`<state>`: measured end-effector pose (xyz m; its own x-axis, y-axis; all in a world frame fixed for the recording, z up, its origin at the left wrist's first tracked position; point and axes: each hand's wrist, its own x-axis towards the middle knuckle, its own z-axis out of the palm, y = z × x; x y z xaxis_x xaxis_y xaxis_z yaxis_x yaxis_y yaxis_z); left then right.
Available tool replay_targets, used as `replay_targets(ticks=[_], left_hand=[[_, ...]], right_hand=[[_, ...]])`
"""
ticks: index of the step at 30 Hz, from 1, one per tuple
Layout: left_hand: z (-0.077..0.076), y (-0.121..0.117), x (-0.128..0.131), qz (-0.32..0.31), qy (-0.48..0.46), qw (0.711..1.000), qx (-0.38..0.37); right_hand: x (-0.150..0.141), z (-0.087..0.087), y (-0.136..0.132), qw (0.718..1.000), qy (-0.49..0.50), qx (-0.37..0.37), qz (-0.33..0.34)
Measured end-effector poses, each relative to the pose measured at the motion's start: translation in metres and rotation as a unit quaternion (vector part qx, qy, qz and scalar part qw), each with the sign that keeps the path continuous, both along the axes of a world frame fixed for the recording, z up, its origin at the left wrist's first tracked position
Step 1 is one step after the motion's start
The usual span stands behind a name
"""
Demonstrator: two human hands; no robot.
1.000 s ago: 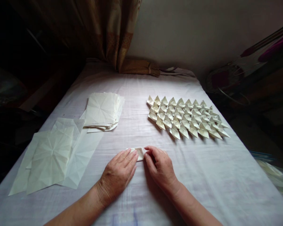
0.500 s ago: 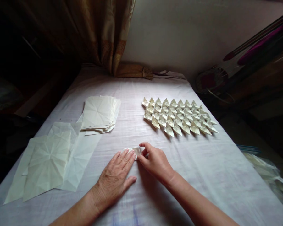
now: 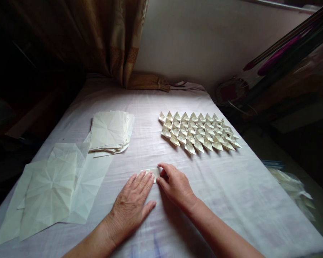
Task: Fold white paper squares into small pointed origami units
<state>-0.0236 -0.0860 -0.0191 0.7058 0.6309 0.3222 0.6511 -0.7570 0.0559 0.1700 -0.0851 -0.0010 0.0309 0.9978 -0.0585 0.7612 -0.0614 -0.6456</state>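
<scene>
A small folded piece of white paper [image 3: 155, 173] lies flat on the cloth in front of me. My left hand [image 3: 131, 200] rests over its left part, fingers stretched out and pressing it down, thumb apart. At the paper's right end, my right hand [image 3: 176, 184] has its index finger and thumb on the two corners, the other fingers curled under. Both hands hide much of the paper, so its folds barely show. Beyond my right hand stand rows of pointed folded paper pieces [image 3: 196, 132], like little boats, set close together.
To the left, creased paper sheets [image 3: 52, 182] overlap near a stack of similar sheets [image 3: 109, 129]. A pale bedsheet [image 3: 218, 208] covers the surface. A brown curtain [image 3: 123, 53] hangs at the back. Past the right edge lies a plastic bag [image 3: 293, 190].
My right hand has moved left onto the paper's right end. The left thumb has spread away from the fingers. The whole view has shifted slightly.
</scene>
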Motion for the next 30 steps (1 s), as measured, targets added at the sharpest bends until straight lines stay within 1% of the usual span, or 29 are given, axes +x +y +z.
replay_targets(ticks=[3, 6, 8, 13, 15, 18, 23, 27, 30], left_hand=[[0.001, 0.0, 0.0, 0.002, 0.005, 1.0, -0.008], [0.002, 0.0, 0.001, 0.001, 0.004, 1.0, -0.013], [0.002, 0.0, 0.001, 0.002, 0.004, 1.0, -0.016], [0.0, -0.002, 0.001, 0.005, 0.004, 1.0, -0.017], [-0.001, -0.002, 0.001, 0.008, 0.005, 1.0, -0.018], [-0.002, -0.002, 0.0, 0.005, 0.009, 1.0, -0.012], [-0.002, 0.0, -0.004, -0.017, 0.024, 1.0, 0.007], [0.0, -0.002, -0.005, -0.014, 0.023, 1.0, -0.015], [0.004, -0.001, -0.004, -0.004, -0.014, 0.999, -0.047]], right_hand=[[0.007, -0.006, -0.002, 0.998, 0.036, 0.05, 0.014], [0.014, -0.011, -0.009, 0.99, 0.078, 0.12, 0.004], [0.016, -0.012, -0.015, 0.986, 0.075, 0.147, 0.009], [0.013, -0.009, -0.027, 0.982, 0.026, 0.175, 0.07], [0.011, -0.007, -0.029, 0.982, 0.013, 0.175, 0.07], [0.009, -0.005, -0.028, 0.987, 0.008, 0.149, 0.054], [0.005, -0.004, -0.022, 0.992, 0.042, 0.115, 0.016], [0.001, -0.003, -0.017, 0.995, 0.051, 0.081, -0.007], [-0.001, -0.004, -0.016, 0.996, 0.033, 0.088, 0.005]])
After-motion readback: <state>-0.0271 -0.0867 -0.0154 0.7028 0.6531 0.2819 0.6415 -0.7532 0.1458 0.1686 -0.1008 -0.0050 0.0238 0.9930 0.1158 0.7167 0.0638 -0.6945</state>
